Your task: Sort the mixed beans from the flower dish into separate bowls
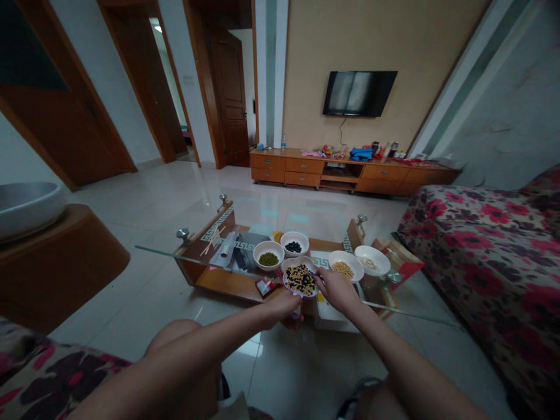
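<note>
My left hand is closed on the near edge of a white, purple-rimmed bowl, possibly at a handle. In this bowl lie mixed black and yellow beans. Pinched in my right hand is a thin dark utensil, perhaps a spoon, its tip among the beans. Just behind stand a white bowl of green beans and another white bowl of black beans. To the right, a white bowl contains yellow beans; beside it, a white bowl holds pale pieces.
The glass tabletop has a sharp near edge. Chopsticks lie at its left. On the lower shelf is a red packet. A flowered sofa stands right, a TV cabinet at the back.
</note>
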Motion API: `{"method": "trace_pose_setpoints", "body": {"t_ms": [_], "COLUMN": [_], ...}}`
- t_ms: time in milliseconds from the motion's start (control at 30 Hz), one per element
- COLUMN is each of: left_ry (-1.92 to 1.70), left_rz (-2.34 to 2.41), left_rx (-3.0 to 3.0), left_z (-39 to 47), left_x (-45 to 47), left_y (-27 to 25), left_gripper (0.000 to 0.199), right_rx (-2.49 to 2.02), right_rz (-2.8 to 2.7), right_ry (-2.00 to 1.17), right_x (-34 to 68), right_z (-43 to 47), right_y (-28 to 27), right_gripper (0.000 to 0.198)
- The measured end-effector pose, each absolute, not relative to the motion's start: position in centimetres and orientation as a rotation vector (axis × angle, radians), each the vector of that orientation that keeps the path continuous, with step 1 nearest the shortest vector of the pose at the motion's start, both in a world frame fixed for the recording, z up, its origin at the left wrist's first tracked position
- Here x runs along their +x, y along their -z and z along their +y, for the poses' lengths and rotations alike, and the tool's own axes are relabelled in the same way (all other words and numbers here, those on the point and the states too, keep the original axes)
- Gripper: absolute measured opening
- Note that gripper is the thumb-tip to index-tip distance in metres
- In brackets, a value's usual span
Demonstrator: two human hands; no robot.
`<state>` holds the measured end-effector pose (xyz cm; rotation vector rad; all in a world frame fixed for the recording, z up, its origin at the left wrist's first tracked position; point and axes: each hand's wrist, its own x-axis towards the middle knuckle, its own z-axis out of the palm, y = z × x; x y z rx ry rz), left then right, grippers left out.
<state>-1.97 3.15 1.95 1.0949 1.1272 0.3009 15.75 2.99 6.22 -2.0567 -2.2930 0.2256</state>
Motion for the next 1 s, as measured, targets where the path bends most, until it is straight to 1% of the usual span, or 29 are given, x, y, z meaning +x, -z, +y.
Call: {"method": "trace_pose_setpoints", "body": {"t_ms": [200,433,567,667,833,1000], "left_ry": [-0.271,-0.328,-0.346,-0.396,-0.418,-0.459], "left_rz": [1.093,1.055,1.038,1.010,1.025,1.046], "left_rx": [1.059,0.961,0.925,0.925,0.930,0.921], "left_z": [3.8,3.1,2.3,2.2,2.8,3.3], "left_x": [-2.5,-2.0,-1.5,-1.4,-1.7,-1.9], "left_y": [-0.9,0.4,0.3,-0.2,-0.3,0.5], "left_gripper": [0.023,0.027,0.018,0.018,0.010,0.016], "right_rx": [-1.961,-1.933,-1.947,-1.933,-1.938,-1.991], "right_rz": [-2.306,-2.321,-2.338,-2.358,-2.330,-2.301], "right_ry": [-0.308,-0.357,-0.382,-0.397,-0.388,-0.360], "right_x": [15.8,15.9,15.3,15.0,14.9,14.5], "right_z": [3.4,3.1,3.2,3.6,4.5,4.7], "right_y": [-5.0,-4.7,-4.6,-4.7,-4.8,-4.5], "right_gripper": [0.029,0.030,0.029,0.027,0.028,0.026]}}
